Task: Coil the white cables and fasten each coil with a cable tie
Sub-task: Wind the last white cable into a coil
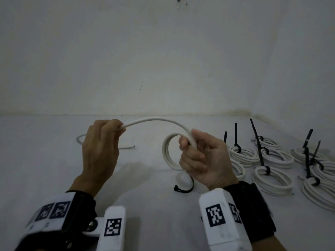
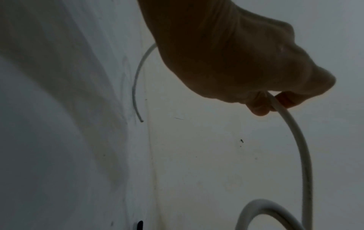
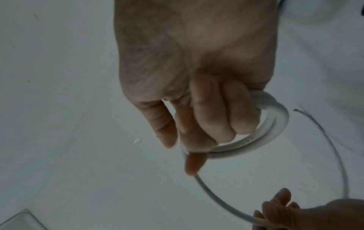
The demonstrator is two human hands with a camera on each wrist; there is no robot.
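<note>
Left hand: the left hand (image 1: pixel 101 147) was raised at 9 o'clock, knuckles up, fingers curled round the white cable (image 1: pixel 155 121).
Right hand: the right hand (image 1: pixel 203 158), at 3 o'clock, palm up, gripped the cable's small coil (image 1: pixel 167 153) above the bench (image 1: pixel 54 169).
Finished coils: tied coils (image 1: pixel 272 178) lay at 3 o'clock.
Loose tie: a black cable tie (image 1: pixel 183 189) lay under the right hand.

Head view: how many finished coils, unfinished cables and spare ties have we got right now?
Tied coils: 8, as best I can tell, since they overlap at the right edge
Half-coiled cable: 1
Loose black tie: 1
Total: 10
</note>
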